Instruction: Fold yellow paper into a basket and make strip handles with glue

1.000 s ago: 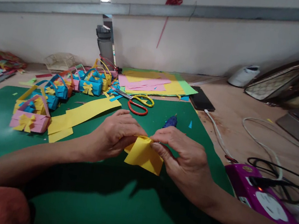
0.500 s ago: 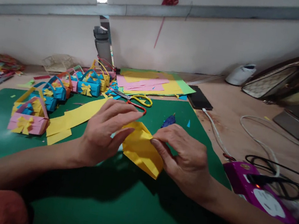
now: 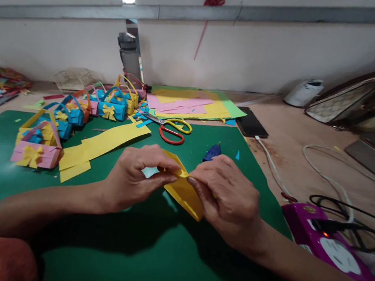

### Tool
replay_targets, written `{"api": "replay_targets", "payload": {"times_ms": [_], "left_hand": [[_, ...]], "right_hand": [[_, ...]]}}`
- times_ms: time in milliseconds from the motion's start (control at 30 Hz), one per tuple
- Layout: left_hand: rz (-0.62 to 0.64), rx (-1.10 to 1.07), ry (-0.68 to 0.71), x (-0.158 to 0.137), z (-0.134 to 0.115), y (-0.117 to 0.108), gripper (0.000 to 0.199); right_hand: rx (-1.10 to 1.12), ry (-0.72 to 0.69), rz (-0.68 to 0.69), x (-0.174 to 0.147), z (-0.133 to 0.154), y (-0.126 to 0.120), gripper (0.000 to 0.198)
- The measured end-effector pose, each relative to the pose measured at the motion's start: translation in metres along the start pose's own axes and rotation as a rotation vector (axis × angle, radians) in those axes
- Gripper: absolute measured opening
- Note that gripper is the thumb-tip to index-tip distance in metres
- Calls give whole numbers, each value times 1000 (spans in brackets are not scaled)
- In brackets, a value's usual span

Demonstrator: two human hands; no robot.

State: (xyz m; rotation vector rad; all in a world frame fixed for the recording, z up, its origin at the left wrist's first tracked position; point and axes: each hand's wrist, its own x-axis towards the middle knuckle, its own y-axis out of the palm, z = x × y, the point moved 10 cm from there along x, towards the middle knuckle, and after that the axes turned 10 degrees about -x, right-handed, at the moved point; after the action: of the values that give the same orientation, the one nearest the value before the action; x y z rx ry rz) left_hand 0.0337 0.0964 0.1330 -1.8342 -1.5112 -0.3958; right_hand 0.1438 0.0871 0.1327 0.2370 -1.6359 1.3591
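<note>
A folded piece of yellow paper (image 3: 184,194) is held above the green mat (image 3: 169,264). My left hand (image 3: 140,175) pinches its upper left edge between thumb and fingers. Close beside it, my right hand (image 3: 225,193) grips the paper's upper right edge, thumb against the fold. Part of the paper is hidden behind the fingers. Yellow paper strips (image 3: 102,144) lie flat on the mat to the left. Beyond my hands rest scissors (image 3: 171,134) with one red and one yellow handle. A crumpled dark blue thing (image 3: 212,152) lies just past my right hand.
Several small paper baskets (image 3: 37,155) with bows stand at the left. Coloured paper sheets (image 3: 193,104) are stacked at the back, next to a phone (image 3: 252,123) on a white cable. A purple power strip (image 3: 326,246) and black cords lie at the right. A grey bottle (image 3: 129,56) stands behind.
My left hand has closed from a loose, parted pose onto the yellow paper's edge. The paper has tilted and folded narrower, while my right hand keeps its grip.
</note>
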Motion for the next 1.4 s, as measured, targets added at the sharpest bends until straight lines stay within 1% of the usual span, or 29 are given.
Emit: {"api": "replay_targets", "payload": {"times_ms": [133, 367, 567, 667, 767, 900, 1000, 1267, 1400], "left_hand": [[-60, -88, -100, -3, 12, -4, 6], [-127, -147, -177, -7, 21, -8, 7], [-129, -174, -249, -8, 28, -9, 7], [-125, -141, -250, -6, 28, -9, 7], [-77, -62, -177, -1, 21, -6, 6], [-7, 67, 1, 2, 4, -1, 5], [36, 176, 101, 1, -6, 4, 4], [76, 340, 235, -3, -15, 10, 5], [97, 358, 249, -4, -14, 11, 7]], "right_hand": [[-17, -5, 16, 0, 1, 1, 11], [-28, -53, 14, -1, 8, -1, 15], [-27, -32, -1, -1, 8, -2, 16], [-41, -47, 5, -1, 9, -1, 16], [-46, -58, 18, -1, 9, 1, 16], [-52, -42, 2, -1, 6, 0, 14], [-47, -29, -2, -2, 4, 1, 12], [-42, -46, 23, -2, 6, 1, 11], [-57, -60, 29, -3, 7, 2, 12]]}}
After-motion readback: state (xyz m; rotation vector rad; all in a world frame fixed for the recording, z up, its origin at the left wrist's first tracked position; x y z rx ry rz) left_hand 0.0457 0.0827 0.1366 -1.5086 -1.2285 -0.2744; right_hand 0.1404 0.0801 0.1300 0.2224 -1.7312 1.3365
